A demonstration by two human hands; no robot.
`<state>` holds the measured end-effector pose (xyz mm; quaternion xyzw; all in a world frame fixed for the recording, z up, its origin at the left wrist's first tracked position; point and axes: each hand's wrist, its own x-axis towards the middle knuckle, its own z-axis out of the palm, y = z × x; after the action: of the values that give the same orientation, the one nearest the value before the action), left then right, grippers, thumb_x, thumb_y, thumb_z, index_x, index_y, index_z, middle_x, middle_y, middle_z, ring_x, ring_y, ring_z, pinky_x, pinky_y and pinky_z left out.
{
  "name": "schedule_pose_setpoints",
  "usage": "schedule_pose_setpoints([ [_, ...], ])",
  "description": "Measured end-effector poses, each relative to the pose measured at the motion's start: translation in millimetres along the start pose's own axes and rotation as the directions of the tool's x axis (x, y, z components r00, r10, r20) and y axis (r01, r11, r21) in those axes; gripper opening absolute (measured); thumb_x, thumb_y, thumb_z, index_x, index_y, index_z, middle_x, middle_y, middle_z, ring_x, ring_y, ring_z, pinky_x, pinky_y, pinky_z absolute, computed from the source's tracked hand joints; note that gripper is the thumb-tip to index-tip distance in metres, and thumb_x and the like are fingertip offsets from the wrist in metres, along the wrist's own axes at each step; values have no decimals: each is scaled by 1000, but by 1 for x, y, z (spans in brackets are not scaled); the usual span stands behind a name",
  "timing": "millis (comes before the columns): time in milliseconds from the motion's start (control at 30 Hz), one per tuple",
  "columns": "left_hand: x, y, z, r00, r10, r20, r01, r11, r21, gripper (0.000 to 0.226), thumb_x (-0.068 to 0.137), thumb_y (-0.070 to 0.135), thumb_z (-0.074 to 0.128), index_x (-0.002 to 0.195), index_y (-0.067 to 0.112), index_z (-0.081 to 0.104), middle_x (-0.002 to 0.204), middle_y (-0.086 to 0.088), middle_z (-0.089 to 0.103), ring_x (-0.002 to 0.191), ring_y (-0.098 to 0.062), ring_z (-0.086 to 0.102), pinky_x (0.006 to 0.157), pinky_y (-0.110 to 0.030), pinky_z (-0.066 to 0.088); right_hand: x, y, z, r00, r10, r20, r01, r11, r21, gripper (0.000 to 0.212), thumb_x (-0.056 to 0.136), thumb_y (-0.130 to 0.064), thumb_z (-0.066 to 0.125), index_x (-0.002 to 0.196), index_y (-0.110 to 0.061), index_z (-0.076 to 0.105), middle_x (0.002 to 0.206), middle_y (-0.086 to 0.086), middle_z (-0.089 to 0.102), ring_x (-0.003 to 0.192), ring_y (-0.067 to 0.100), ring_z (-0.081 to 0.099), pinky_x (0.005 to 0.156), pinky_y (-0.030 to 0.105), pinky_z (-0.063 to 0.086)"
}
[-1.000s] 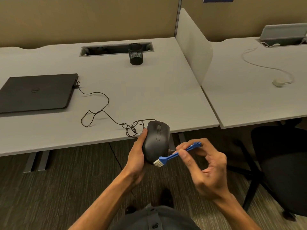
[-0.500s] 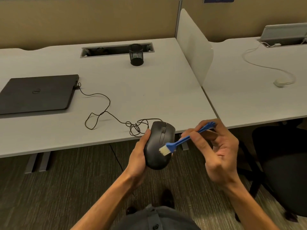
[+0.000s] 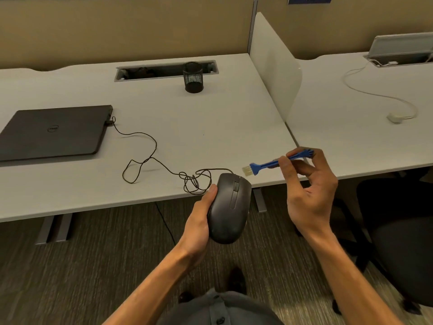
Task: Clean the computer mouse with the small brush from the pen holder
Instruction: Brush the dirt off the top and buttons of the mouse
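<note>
Item: black wired mouse (image 3: 228,207), held off the front edge of the desk (image 3: 210,127).
Left hand (image 3: 199,227) cups its left side, thumb along the edge. Right hand (image 3: 309,195) pinches the blue brush (image 3: 269,164) handle between thumb and fingertips; pale bristles clear of the mouse, just above its front. Mesh pen holder (image 3: 193,77) stands at the desk's back.

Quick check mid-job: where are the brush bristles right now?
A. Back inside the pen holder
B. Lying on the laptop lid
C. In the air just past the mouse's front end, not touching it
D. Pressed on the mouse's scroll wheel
C. The small brush, pinched in the right hand, has its pale bristles clear of the mouse, which the left hand holds off the desk edge.
</note>
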<state>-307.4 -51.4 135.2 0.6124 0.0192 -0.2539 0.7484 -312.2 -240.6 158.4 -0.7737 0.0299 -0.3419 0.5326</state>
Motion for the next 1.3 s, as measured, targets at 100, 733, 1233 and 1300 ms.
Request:
schedule_pose_setpoints([
  [100, 1, -2, -2, 1000, 13, 25, -15, 999, 52, 42, 83, 61, 33, 86, 48, 73, 89, 9, 77, 88, -14, 71, 75, -26, 57, -8, -14, -2, 994, -87, 62, 77, 986, 147, 12, 91, -19, 63, 100, -25, 58, 92, -14, 69, 86, 7, 71, 76, 14, 52],
  [733, -7, -9, 1, 999, 26, -41, -22, 994, 105, 49, 72, 70, 35, 87, 38, 69, 106, -6, 65, 97, -17, 63, 86, -34, 47, -7, -13, 0, 993, -93, 76, 88, 994, 65, 17, 91, -21, 67, 103, -14, 57, 92, -15, 68, 88, 4, 70, 76, 17, 54],
  [1233, -7, -11, 3, 998, 45, 32, -47, 996, 77, 36, 82, 61, 32, 83, 59, 67, 96, 11, 74, 90, -6, 68, 76, -24, 57, -4, -21, 12, 993, -104, 62, 109, 992, -71, 19, 91, -23, 63, 106, -16, 54, 94, -21, 63, 86, -7, 66, 78, 16, 55],
  [1300, -7, -10, 3, 1000, 11, -22, -11, 1000, -8, 33, 77, 63, 38, 90, 52, 67, 115, -4, 66, 107, -21, 61, 94, -44, 51, -6, -22, 12, 991, -120, 56, 124, 990, -63, 19, 91, -23, 63, 107, -16, 54, 96, -22, 62, 87, -7, 66, 78, 14, 53],
])
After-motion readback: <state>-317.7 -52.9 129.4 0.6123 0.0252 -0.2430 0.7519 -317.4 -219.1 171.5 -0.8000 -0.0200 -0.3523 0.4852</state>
